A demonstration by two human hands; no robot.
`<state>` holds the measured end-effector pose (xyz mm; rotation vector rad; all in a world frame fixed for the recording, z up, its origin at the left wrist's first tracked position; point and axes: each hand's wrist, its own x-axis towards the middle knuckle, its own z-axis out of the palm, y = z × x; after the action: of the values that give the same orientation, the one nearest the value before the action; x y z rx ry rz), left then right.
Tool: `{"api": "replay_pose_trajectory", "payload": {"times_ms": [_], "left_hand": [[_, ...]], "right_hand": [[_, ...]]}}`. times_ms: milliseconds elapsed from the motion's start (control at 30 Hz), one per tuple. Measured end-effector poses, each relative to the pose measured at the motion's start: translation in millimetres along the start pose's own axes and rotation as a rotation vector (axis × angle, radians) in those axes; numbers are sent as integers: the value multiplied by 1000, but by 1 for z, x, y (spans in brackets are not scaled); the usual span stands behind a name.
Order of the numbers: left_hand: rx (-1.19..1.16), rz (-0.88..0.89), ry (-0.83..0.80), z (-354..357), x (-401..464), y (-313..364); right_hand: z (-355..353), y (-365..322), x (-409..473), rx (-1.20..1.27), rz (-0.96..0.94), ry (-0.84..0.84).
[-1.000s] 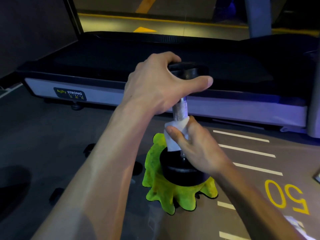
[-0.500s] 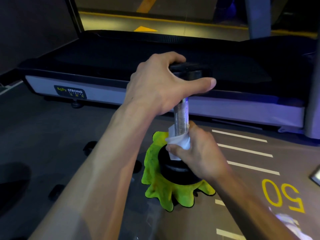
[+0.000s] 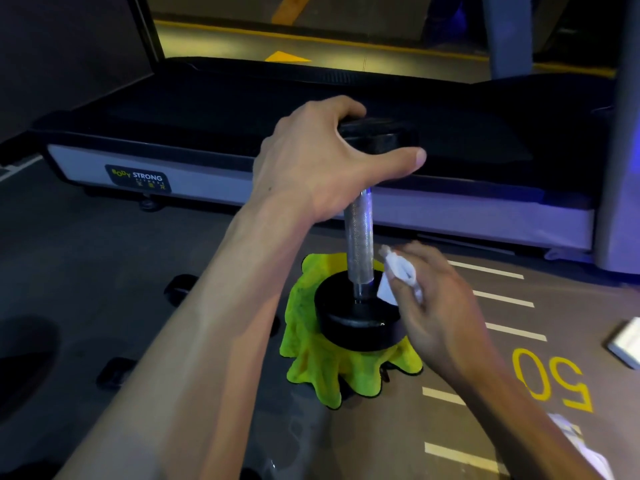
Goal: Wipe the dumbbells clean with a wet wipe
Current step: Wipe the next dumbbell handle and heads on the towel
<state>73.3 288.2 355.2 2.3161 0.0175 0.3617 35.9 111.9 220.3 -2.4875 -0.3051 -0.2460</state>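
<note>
- The fingers (image 3: pixel 403 284) of the right hand (image 3: pixel 440 306) pinch a crumpled white wipe (image 3: pixel 398 275), blurred, just beside the lower end of the metal bar and above the bottom weight.
- The left hand (image 3: pixel 318 161) curls its fingers over the top weight of the dumbbell (image 3: pixel 360 233), thumb stretched out under its near edge.
- The dumbbell stands upright on end; its black bottom weight sits on a bright yellow-green cloth (image 3: pixel 311 362) spread on the floor (image 3: pixel 104 289).
- Behind it lies a treadmill (image 3: pixel 207 133) with a "BODY STRONG" label.
- White lines and a yellow "50" (image 3: pixel 554 379) mark the floor on the right.
</note>
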Motion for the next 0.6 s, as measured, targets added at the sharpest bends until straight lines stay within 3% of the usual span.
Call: {"api": "replay_pose_trajectory", "payload": {"times_ms": [100,300,467,600], "left_hand": [[-6,0,-4,1,-2,1],[-3,21,-3,6,-1,7],[26,33,0,12,0,12],[27,25,3,11,1,11]], "right_hand": [[8,-16,0,-45,12,-212],[-6,-38,-30,-421,-79,-239],[5,-59,-48,-436,-74,-4],[10,-49,-54,-402,-204,22]]}}
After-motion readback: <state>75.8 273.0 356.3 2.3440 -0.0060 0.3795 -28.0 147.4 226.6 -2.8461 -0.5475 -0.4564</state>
